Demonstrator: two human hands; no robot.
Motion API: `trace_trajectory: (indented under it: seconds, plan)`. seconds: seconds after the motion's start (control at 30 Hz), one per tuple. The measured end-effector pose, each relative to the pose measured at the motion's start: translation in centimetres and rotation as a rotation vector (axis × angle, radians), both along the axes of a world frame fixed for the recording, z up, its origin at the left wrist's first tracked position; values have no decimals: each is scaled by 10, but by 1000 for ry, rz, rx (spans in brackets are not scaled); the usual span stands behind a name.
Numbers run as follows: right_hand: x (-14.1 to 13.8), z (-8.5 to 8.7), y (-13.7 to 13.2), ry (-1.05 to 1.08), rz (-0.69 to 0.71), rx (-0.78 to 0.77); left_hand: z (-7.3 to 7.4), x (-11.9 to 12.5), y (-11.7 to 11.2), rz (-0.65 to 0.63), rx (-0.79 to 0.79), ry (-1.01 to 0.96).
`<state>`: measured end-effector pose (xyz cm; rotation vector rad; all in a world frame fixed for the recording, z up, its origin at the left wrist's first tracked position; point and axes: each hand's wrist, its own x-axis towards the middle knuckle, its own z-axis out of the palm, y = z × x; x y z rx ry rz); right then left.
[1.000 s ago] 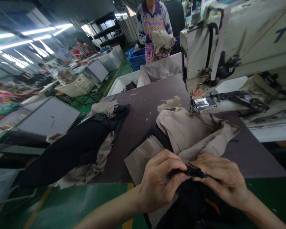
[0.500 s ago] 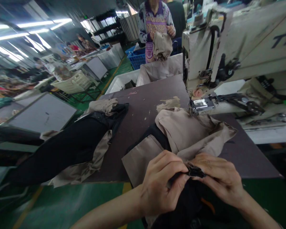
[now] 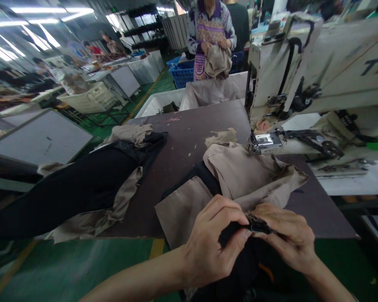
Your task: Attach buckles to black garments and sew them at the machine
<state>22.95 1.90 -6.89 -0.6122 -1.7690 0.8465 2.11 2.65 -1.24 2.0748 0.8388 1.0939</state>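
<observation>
Left hand [image 3: 209, 239] and right hand [image 3: 291, 235], in a pinching grip, hold the bunched edge [image 3: 258, 226] of a black-and-beige cloth garment [image 3: 239, 172] at the brown flat table's [image 3: 176, 163] near side (seemingly midway: edge gathered, panels [image 3: 184, 209] loose).

Dark lettering [image 3: 375, 67] on the pale sewing machine [image 3: 337, 69] begins with "T", the rest unclear or cut off.

Near, I log beige cloth [image 3: 236, 172]: matt, smooth, softly creased; nearer dark cloth [image 3: 239, 268], also matt. Left: dark garment [image 3: 72, 184], matt cloth, with wrinkled beige fabric [image 3: 130, 134]. Brown tabletop [image 3: 182, 126]: matt, worn at 1 pale patch [image 3: 222, 136]. Right: sewing machine [image 3: 343, 71], painted metal by its look, scuffed; 1 glossy metal plate [image 3: 264, 139]. Far: blue basket [image 3: 183, 76], plastic. Green floor [image 3: 103, 264]: faintly glossy.
</observation>
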Motion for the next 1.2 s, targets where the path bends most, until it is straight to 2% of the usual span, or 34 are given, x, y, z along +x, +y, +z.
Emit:
trace_trajectory:
  seconds: [0.13, 0.23, 0.37, 0.53, 0.7, 0.87, 0.93, 1.1, 1.2]
  plan:
    - [1, 1, -1, -30, -5, 26, 1, -2, 2, -15, -109, 53]
    - [1, 3, -2, -29, -13, 70, -3, -1, 2, -34, -55, 33]
    - [2, 1, -1, -22, -25, 105, -13, 1, -1, 10, 51, -46]
    - [4, -1, -1, -60, -54, 123, -19, 2, -1, -18, 93, -84]
    - [3, 15, -5, -28, -130, 105, -21, 1, 2, -33, 129, -67]
    - [10, 29, -10, -89, -107, 74, -22, 0, 4, -61, 190, -49]
    - [12, 31, -11, -108, -114, 91, -21, 0, 4, -72, 140, -64]
    - [11, 29, -12, -102, -202, 56, -15, -1, 4, -65, -115, 7]
    - [9, 28, -12, -91, -214, 7, -12, 0, 5, -67, -146, -5]
